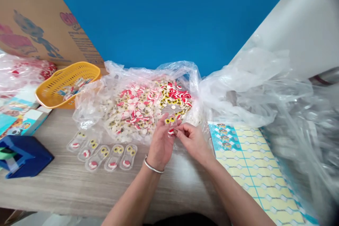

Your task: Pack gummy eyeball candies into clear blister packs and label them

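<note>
My left hand (161, 146), with a silver bangle at the wrist, holds a clear plastic tray (170, 121) bearing two yellow eye pieces. My right hand (192, 141) pinches a small red and white piece (171, 132) at the tray's lower end. Behind both hands, an open clear bag (92, 95) holds a heap of loose red, white and yellow pieces (137, 107). Left of my hands, several clear trays (128, 157) lie in a row on the table, each with two yellow eyes and a red and white piece.
A yellow basket (69, 74) with small packets stands at the left, near a blue tape dispenser (29, 155) and a cardboard box (45, 24). Printed yellow and blue card sheets (254, 169) lie at the right beside crumpled clear plastic (243, 91). A blue panel (169, 17) rises behind.
</note>
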`<action>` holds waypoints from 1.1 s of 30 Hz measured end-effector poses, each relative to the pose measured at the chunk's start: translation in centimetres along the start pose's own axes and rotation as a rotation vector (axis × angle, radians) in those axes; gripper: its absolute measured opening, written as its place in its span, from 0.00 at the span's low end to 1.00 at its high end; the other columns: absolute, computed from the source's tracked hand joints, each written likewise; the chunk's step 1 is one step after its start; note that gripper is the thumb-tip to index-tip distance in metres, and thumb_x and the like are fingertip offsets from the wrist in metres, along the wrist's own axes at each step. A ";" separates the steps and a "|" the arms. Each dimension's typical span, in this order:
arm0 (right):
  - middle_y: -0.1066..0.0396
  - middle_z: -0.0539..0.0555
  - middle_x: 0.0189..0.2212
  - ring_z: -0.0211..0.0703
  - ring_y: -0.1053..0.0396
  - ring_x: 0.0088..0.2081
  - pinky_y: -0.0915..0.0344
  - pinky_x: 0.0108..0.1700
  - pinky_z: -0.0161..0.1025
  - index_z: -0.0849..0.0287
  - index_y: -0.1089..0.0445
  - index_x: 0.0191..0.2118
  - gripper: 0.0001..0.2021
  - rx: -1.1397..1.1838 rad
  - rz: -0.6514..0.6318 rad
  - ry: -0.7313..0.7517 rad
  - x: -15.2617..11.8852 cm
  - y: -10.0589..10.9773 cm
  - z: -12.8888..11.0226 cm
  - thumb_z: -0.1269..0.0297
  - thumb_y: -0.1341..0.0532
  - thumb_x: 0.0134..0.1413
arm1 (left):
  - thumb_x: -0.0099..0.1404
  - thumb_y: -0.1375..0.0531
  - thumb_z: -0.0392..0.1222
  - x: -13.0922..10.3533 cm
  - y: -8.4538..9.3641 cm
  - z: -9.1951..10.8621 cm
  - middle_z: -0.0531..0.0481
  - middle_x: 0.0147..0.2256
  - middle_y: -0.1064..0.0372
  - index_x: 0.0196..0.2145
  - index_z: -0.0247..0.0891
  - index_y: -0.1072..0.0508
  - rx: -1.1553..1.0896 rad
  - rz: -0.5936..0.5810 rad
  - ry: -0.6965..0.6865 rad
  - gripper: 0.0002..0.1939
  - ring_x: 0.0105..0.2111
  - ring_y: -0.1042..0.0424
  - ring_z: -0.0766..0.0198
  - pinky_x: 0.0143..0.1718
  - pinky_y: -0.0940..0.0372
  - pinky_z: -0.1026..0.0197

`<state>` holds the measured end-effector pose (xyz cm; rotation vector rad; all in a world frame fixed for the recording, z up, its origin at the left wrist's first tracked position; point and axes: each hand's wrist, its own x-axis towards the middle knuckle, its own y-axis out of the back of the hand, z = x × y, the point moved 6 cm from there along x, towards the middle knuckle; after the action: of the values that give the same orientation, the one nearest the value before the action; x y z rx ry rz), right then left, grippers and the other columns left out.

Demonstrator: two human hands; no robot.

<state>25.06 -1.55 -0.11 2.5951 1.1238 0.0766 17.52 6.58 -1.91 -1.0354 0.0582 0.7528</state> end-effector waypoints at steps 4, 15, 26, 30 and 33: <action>0.30 0.50 0.27 0.40 0.34 0.30 0.39 0.34 0.36 0.58 0.27 0.33 0.05 -0.196 0.132 0.071 -1.9 0.6 -0.4 0.67 0.41 0.57 | 0.52 0.35 0.27 -1.0 0.0 -1.0 0.47 0.46 0.23 0.56 0.43 0.32 0.121 0.006 0.027 0.33 0.49 0.24 0.56 0.55 0.33 0.54; 0.27 0.55 0.38 0.45 0.30 0.39 0.35 0.41 0.39 0.58 0.30 0.42 0.06 -0.635 0.416 -0.077 -10.6 9.2 4.0 0.62 0.40 0.63 | 0.55 0.34 0.29 -3.1 -0.2 -2.9 0.43 0.59 0.32 0.53 0.42 0.27 0.303 -0.003 0.060 0.28 0.54 0.26 0.48 0.54 0.29 0.52; 0.26 0.61 0.37 0.53 0.29 0.40 0.37 0.40 0.42 0.62 0.31 0.44 0.09 -1.054 0.408 -0.216 -10.4 10.4 6.5 0.66 0.43 0.61 | 0.62 0.35 0.40 -5.4 -1.4 -6.8 0.42 0.56 0.30 0.53 0.40 0.28 0.236 -0.042 0.188 0.21 0.52 0.25 0.49 0.54 0.30 0.48; 0.25 0.60 0.31 0.48 0.27 0.33 0.38 0.35 0.39 0.64 0.29 0.45 0.13 -0.885 0.500 -0.246 -11.5 11.5 6.9 0.70 0.50 0.65 | 0.63 0.36 0.43 -5.4 -1.1 -6.8 0.42 0.55 0.30 0.53 0.39 0.28 0.167 -0.040 0.186 0.20 0.52 0.26 0.48 0.52 0.30 0.49; 0.24 0.57 0.30 0.46 0.27 0.30 0.34 0.33 0.39 0.61 0.27 0.45 0.14 -0.376 0.562 -0.173 -12.2 11.2 5.9 0.60 0.47 0.65 | 0.65 0.38 0.45 -5.5 -1.1 -7.1 0.41 0.56 0.31 0.53 0.39 0.28 0.106 -0.059 0.194 0.20 0.52 0.26 0.48 0.50 0.29 0.49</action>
<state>25.49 -19.13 -1.45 2.4296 0.2634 0.1650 16.09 -2.29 -2.73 -1.0016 0.2313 0.5884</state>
